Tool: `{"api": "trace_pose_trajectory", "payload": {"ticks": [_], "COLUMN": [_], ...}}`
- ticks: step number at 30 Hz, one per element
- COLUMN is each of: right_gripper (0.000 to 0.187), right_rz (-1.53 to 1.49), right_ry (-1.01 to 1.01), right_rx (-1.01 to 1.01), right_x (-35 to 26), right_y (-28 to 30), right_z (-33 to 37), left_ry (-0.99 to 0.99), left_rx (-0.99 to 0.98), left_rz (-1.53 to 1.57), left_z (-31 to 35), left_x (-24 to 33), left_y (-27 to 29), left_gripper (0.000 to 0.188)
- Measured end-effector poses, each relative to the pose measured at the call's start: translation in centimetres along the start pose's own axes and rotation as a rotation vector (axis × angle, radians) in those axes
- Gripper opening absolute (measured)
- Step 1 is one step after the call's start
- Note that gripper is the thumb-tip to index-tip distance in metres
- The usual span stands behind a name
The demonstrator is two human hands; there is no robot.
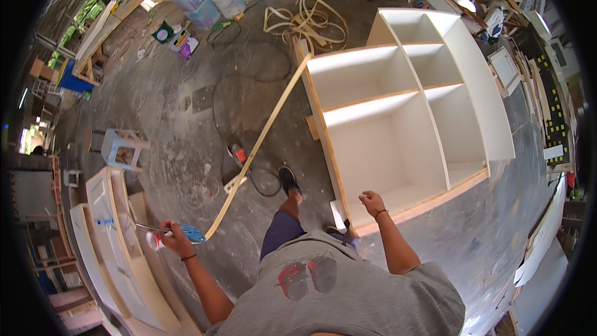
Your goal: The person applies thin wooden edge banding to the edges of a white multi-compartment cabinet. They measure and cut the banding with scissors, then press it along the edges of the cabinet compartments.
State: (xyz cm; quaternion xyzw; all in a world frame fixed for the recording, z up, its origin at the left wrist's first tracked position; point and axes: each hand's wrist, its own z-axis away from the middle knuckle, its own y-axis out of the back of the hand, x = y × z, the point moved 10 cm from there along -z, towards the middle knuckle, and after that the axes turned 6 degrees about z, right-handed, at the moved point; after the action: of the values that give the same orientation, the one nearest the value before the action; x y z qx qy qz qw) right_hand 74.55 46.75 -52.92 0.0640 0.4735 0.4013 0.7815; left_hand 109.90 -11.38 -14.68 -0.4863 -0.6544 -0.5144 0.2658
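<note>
My left hand point(178, 239) is closed around a thin grey-shafted tool point(145, 226) on the left. Just beside its fingers are a blue looped object point(194, 233) and a small white-and-red container point(153, 241); whether the hand holds these too is unclear. My right hand point(372, 203) hovers by the near left corner of a white shelf cabinet point(388, 143), fingers curled, with nothing visible in them. A long pale edging strip point(261, 140) slants from the cabinet's far left corner down to near my left hand.
A power cord point(214, 99), a red tool point(238, 153) and a socket strip point(234, 185) lie on the floor ahead. Coiled strips point(305, 22) lie beyond. At left stand a stool point(122, 149) and a pale cabinet point(112, 211). Another person point(493, 22) sits far right.
</note>
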Motion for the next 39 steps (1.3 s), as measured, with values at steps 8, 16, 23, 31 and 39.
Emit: {"api": "trace_pose_trajectory", "payload": {"ticks": [8,16,23,31,39], "right_gripper": [0.037,0.035,0.026,0.026,0.031], "right_rz": [-0.052,-0.282,-0.375,-0.438,-0.156], "right_ry": [-0.259,-0.422,-0.319,-0.278,-0.743], "right_rx": [-0.093,0.084,0.325,0.409,0.065], "right_x": [-9.6,-12.0,-21.1,-22.6,-2.7], "right_y": [-7.3,-8.9,-3.1,-0.2,-10.6], "right_z": [-2.7,-2.5,-15.3,-47.6,-62.3], "left_ry": [0.019,-0.059,-0.028,-0.213,0.223], "left_rx": [-0.038,-0.119,-0.487,-0.960,-1.125], "left_rz": [0.264,0.219,0.122,-0.827,-1.154], "left_z": [-21.3,-31.6,-31.9,-24.1,-29.4], "left_x": [2.7,4.0,2.5,-8.7,-26.8], "left_y": [-9.8,-23.3,-44.9,-57.8,-55.0], "left_gripper": [0.012,0.012,0.013,0.025,0.028]}}
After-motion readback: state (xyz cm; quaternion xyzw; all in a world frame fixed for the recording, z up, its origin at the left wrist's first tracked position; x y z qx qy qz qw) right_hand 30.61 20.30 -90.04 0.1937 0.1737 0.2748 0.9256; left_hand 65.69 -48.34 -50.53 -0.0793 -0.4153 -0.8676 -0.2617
